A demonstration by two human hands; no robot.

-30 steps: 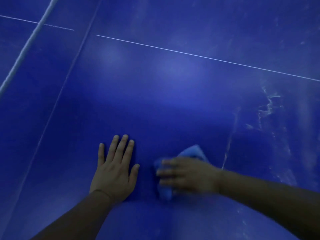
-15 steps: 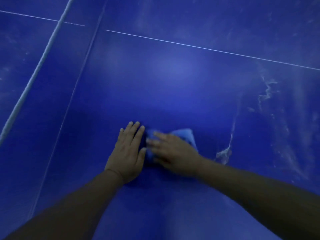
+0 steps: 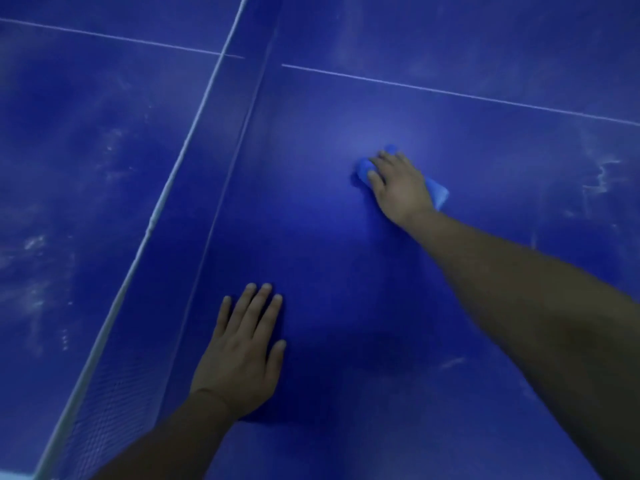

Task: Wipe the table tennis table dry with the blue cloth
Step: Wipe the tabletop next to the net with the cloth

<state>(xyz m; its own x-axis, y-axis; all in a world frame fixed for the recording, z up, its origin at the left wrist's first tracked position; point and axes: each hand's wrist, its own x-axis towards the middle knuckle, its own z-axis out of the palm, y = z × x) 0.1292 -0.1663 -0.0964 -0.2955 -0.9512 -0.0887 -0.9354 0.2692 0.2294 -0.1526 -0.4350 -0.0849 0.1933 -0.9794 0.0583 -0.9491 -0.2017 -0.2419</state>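
The blue table tennis table (image 3: 346, 271) fills the view. My right hand (image 3: 398, 183) is stretched out ahead and presses a light blue cloth (image 3: 438, 192) flat onto the table top; the cloth shows at my fingertips and behind my palm, the rest is hidden under the hand. My left hand (image 3: 242, 355) lies flat on the table nearer to me, fingers straight and together, holding nothing.
The net (image 3: 194, 188) with its white top band runs diagonally on the left, close to my left hand. A white centre line (image 3: 450, 93) crosses the far side. Pale streaks (image 3: 602, 174) mark the table at the right and beyond the net.
My right hand has pushed the cloth away from me and off to the right, apart from my left hand. The view has shifted so the net is closer.
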